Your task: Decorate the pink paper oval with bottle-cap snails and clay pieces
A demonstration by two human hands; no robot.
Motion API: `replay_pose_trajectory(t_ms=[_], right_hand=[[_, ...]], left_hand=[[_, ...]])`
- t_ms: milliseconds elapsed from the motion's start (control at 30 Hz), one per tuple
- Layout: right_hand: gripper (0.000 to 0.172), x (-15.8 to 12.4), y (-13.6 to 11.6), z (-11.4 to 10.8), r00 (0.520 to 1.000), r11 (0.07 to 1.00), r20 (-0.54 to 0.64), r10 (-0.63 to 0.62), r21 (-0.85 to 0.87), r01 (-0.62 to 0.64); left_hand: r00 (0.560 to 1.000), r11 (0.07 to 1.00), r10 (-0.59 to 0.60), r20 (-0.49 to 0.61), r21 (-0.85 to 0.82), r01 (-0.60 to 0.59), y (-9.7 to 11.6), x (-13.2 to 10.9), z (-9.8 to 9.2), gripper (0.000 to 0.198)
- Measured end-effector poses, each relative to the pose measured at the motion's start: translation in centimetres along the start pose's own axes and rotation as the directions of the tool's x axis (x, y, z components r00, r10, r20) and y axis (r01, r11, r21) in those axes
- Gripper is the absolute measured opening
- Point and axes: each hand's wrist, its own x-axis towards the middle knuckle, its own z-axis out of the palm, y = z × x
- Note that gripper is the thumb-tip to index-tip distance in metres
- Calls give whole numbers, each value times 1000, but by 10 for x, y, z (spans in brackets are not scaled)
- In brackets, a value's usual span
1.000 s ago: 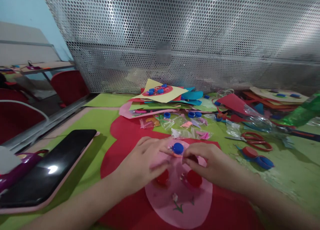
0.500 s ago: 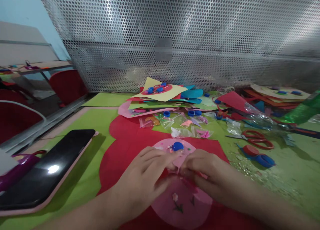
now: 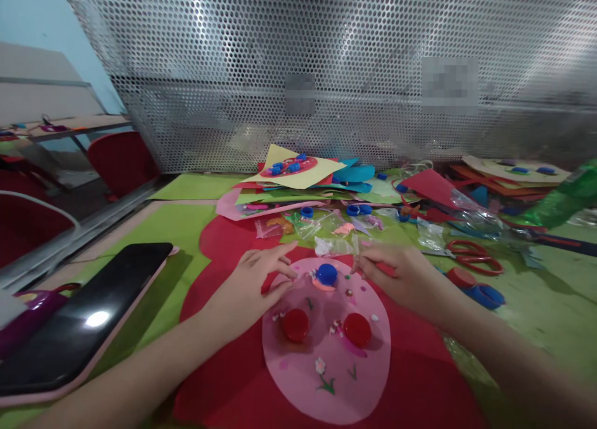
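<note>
My left hand (image 3: 259,280) hovers at the upper left edge of a pink paper oval (image 3: 336,392), fingers spread and holding nothing. My right hand (image 3: 396,270) is at the oval's upper right edge, thumb and fingertips drawn together; anything between them is too small to make out. It partly covers a small clear bag (image 3: 333,247). On the oval sit a blue bottle cap (image 3: 326,274) and two red caps, one on the left (image 3: 296,325) and another on the right (image 3: 357,329). Small flower and leaf pieces are scattered around them. Under the oval lies a large red paper shape (image 3: 219,354).
A phone (image 3: 93,317) lies at left beside a purple object (image 3: 35,323). Red-handled scissors (image 3: 476,257), blue caps (image 3: 487,296) and a green bottle (image 3: 566,196) are at right. Stacked coloured papers (image 3: 303,174) stand before a perforated metal panel (image 3: 233,62).
My hands have moved apart and away from the oval's middle, uncovering the two red caps. The left hand went up and left, the right hand upward to the clear bag.
</note>
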Motion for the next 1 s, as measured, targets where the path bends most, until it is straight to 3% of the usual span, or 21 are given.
replay_pose_trajectory(t_ms=[100,300,633,767,1000], right_hand=[[27,-1,-2,0,1000,1000,12,-12,-24,12],[24,-2,-2,1,999,999,-17,-31,-22,31],[25,-2,0,1,998,997,-3,-68,-42,68],[25,-3,0,2,998,997,11,-58,-51,59],[25,-2,1,2,998,997,31,-46,-61,48]], left_hand=[[996,999,43,80,-21,-42,-1,0,5,50],[979,997,71,191,8,-74,-3,-2,7,63],[940,915,294,172,234,-329,-1,-7,5,49],[934,911,317,165,219,-348,-1,-9,3,50],[947,943,239,213,182,-279,-1,-10,4,68]])
